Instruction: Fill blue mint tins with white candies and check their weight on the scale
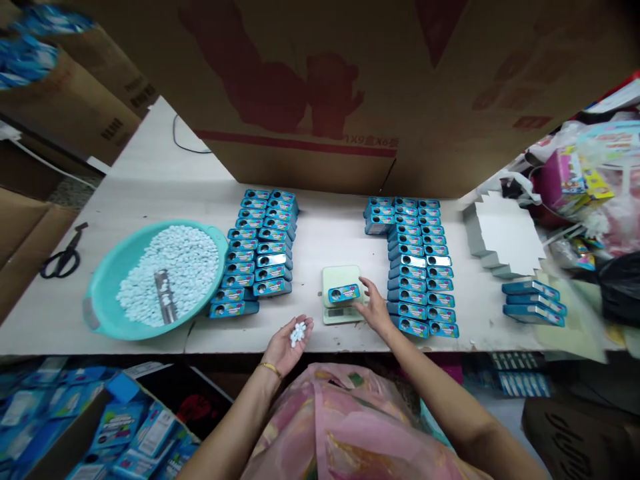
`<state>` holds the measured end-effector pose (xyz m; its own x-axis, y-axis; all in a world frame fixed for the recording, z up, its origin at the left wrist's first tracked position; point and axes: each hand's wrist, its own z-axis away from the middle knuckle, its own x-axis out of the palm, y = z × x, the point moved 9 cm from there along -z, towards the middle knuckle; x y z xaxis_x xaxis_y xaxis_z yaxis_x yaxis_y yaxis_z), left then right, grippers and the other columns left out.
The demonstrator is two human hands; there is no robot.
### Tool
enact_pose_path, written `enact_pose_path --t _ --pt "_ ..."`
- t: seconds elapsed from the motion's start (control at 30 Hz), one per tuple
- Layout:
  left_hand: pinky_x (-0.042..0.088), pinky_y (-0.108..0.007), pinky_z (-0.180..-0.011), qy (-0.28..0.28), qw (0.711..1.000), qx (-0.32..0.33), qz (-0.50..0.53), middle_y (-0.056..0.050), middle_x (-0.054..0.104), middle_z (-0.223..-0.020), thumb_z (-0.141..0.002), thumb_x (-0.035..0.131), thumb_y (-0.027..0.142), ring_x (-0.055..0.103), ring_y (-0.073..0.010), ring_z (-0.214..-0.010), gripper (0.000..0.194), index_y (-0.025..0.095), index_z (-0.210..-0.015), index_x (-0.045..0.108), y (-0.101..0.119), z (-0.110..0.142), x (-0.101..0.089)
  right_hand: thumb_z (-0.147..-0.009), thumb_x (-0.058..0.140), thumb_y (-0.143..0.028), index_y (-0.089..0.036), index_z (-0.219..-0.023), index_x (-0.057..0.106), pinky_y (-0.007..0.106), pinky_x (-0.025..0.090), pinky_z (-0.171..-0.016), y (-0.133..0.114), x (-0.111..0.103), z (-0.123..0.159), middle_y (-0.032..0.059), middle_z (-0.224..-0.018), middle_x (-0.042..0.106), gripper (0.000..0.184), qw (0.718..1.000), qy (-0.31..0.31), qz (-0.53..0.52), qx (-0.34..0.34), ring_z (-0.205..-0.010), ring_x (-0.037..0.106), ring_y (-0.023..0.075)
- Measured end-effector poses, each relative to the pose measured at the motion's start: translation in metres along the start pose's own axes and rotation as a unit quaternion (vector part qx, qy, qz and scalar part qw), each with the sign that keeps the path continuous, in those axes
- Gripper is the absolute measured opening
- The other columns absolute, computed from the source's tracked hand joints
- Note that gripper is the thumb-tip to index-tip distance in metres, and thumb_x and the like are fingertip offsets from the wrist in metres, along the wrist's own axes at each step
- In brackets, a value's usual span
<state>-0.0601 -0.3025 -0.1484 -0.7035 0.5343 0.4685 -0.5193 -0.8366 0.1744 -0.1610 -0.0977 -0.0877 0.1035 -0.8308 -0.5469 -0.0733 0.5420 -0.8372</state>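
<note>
My left hand is palm up at the table's front edge, cupped around a small heap of pale candies. To its right, a kitchen scale bears one blue candy tin standing upright with its printed top showing. My right hand is at the scale's right side, fingers apart, close to the tin; whether a fingertip touches it I cannot tell. On the left, a turquoise basin holds many loose pale candies and a metal scoop.
Rows of blue tins stand left and right of the scale. Scissors lie far left. A large carton blocks the back. White card sheets are stacked right, near three tins. Filled boxes sit below left.
</note>
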Motion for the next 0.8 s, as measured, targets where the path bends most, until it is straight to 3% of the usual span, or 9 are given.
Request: enact_pose_path --t 0.1,0.23,0.3,0.37,0.53,0.8 --pt "0.052 -0.027 -0.065 0.002 1.0 0.014 0.018 -0.014 0.063 -0.074 -0.077 0.043 0.012 0.061 -0.0169 -0.073 0.016 0.006 -0.076 0.058 0.009 -0.012 0.009 -0.07 0.049 -0.018 -0.02 -0.111 0.043 0.032 0.042 -0.077 -0.002 0.025 -0.016 0.0037 -0.102 0.053 0.041 0.993 -0.111 -0.001 -0.031 -0.091 0.05 0.0168" --pt "0.051 -0.026 -0.063 -0.02 0.999 0.029 0.037 -0.01 0.062 -0.067 -0.077 0.042 0.014 0.06 -0.0149 -0.066 0.017 0.008 -0.074 0.057 0.018 -0.021 0.026 -0.073 0.047 -0.018 -0.02 -0.112 0.045 0.033 0.038 -0.078 -0.071 0.031 -0.015 0.0056 -0.099 0.053 0.039 0.971 -0.138 0.128 -0.15 -0.092 0.046 0.0194" --pt "0.05 -0.026 -0.06 -0.037 0.998 0.036 0.046 -0.007 0.061 -0.062 -0.077 0.043 0.015 0.059 -0.0131 -0.059 0.016 0.009 -0.073 0.057 0.021 -0.024 0.035 -0.074 0.047 -0.018 -0.02 -0.118 0.04 0.035 0.035 -0.079 -0.106 0.033 -0.008 0.0076 -0.101 0.052 0.044 0.941 -0.148 0.217 -0.215 -0.093 0.043 0.0212" --pt "0.049 -0.026 -0.056 -0.05 0.997 0.036 0.051 -0.007 0.06 -0.062 -0.076 0.044 0.017 0.057 -0.0127 -0.056 0.016 0.008 -0.074 0.058 0.021 -0.027 0.043 -0.075 0.047 -0.018 -0.02 -0.121 0.038 0.035 0.035 -0.075 -0.123 0.035 -0.004 0.0084 -0.099 0.053 0.046 0.909 -0.162 0.293 -0.249 -0.089 0.043 0.0219" --pt "0.049 -0.027 -0.058 -0.073 0.995 0.031 0.059 -0.009 0.061 -0.065 -0.077 0.043 0.02 0.058 -0.0147 -0.061 0.02 0.008 -0.074 0.058 0.018 -0.035 0.057 -0.077 0.047 -0.02 -0.02 -0.119 0.041 0.033 0.033 -0.07 -0.124 0.036 -0.007 0.0081 -0.092 0.054 0.043 0.873 -0.168 0.381 -0.254 -0.082 0.042 0.0207" --pt "0.048 -0.026 -0.056 -0.079 0.995 0.015 0.058 -0.009 0.063 -0.067 -0.076 0.044 0.019 0.059 -0.0151 -0.062 0.018 0.008 -0.071 0.058 0.014 -0.04 0.066 -0.077 0.044 -0.016 -0.022 -0.12 0.04 0.034 0.031 -0.07 -0.13 0.028 -0.003 0.008 -0.092 0.054 0.043 0.872 -0.145 0.39 -0.259 -0.082 0.042 0.0212"
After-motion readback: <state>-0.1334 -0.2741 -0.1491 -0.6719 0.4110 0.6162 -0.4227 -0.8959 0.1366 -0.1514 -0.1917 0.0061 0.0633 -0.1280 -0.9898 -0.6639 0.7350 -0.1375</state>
